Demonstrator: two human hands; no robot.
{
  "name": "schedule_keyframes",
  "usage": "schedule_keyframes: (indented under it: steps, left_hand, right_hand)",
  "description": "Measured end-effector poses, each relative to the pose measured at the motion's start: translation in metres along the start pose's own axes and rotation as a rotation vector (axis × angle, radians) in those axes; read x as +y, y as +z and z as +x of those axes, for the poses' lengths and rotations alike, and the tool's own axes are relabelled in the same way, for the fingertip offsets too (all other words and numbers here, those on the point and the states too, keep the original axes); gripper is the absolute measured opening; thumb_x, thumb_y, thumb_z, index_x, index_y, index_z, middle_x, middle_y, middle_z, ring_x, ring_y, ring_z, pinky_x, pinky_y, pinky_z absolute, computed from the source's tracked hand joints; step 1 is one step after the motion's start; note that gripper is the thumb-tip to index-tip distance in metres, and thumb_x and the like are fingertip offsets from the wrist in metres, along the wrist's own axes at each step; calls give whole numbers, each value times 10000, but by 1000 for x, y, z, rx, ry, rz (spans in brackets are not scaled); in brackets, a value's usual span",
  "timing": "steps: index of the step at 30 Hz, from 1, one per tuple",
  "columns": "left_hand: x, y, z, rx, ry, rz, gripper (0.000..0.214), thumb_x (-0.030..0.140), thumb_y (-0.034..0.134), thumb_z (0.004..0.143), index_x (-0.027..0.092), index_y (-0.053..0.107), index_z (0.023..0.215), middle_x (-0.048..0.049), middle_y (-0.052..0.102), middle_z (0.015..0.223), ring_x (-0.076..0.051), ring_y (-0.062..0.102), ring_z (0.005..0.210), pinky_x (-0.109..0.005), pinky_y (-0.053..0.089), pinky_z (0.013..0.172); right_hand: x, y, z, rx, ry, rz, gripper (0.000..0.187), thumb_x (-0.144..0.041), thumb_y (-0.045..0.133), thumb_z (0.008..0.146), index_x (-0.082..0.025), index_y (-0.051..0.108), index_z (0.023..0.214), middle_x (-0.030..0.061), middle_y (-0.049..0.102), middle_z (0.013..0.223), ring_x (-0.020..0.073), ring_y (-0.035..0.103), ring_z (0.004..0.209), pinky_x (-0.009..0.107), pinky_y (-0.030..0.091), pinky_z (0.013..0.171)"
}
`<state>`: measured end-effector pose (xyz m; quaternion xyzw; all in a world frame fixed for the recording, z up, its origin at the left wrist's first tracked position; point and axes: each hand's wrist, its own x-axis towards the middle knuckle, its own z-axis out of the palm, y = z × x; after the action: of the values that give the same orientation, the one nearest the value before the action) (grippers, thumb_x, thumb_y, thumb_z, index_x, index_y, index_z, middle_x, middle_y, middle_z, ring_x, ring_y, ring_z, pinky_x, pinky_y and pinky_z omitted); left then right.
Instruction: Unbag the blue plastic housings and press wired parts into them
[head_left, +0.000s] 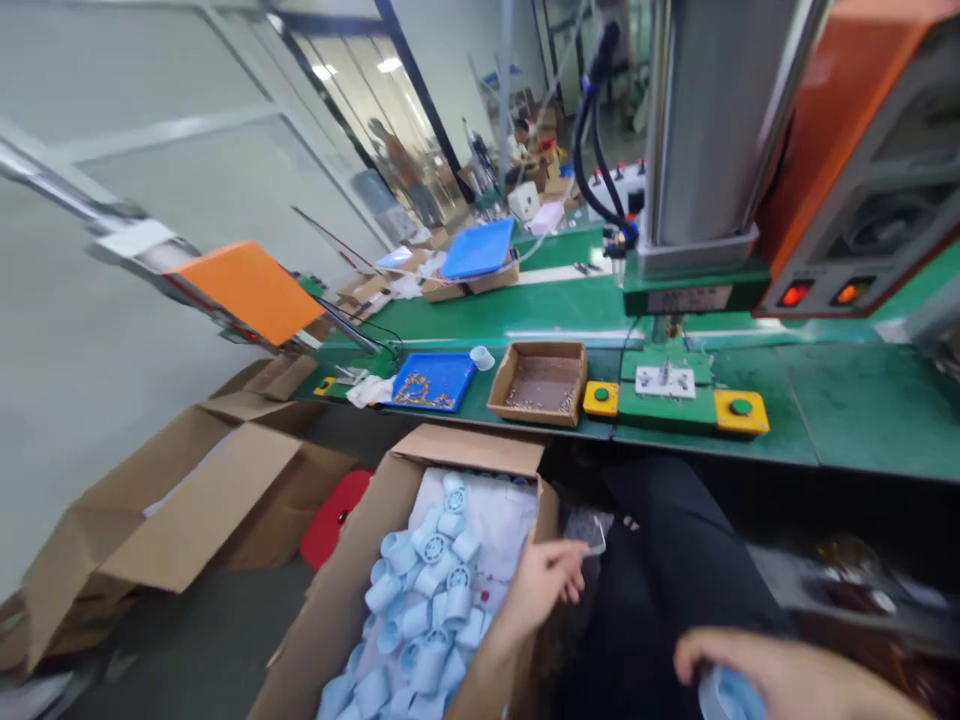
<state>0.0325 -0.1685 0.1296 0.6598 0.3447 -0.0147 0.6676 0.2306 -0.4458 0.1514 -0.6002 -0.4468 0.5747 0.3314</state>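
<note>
My left hand (546, 577) hangs over the right edge of an open cardboard box (352, 590), fingers loosely curled with nothing plainly in them. The box holds several pale blue plastic caps (431, 590) on a white liner. My right hand (780, 675) at the bottom right is closed round a pale blue cap (729, 696). My dark-clothed lap (675, 560) lies between the hands, with a small clear plastic bag (589, 528) on it.
A green workbench (825, 410) carries a press machine (697, 200) with two yellow push buttons (741, 410), a small brown box of tiny parts (540, 382), and a blue tray (433, 381). Empty cartons (187, 500) and a red stool (334, 515) stand on the floor left.
</note>
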Motion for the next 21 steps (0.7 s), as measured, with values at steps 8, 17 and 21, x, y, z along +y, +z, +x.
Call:
schedule_keyframes:
  steps: [8,17,21]
  left_hand:
    - [50,24,-14,44,389,-117,393,554,807,894,297,832,1190,-46,775,807,-185,710,630,-340,636,628]
    - [39,58,-34,177,1028,194,395,210,743,994,262,725,1385,-31,805,900,-143,755,730,-249,654,675]
    - [33,70,-25,162,952,99,321,236,719,1019,219,748,1337,-34,789,859,-132,743,689,-227,641,645]
  right_hand:
    - [-22,-26,56,616,-381,106,645,-460,839,849,-240,565,1390,134,660,1409,274,677,1275,447,526,1157]
    - [-9,-10,60,882,-519,-233,590,-349,803,913,-230,580,1445,133,684,1457,268,678,1352,443,567,1174]
    - [-4,-6,58,885,-533,-292,598,-330,803,917,-241,577,1464,120,693,1449,264,696,1327,440,593,1148]
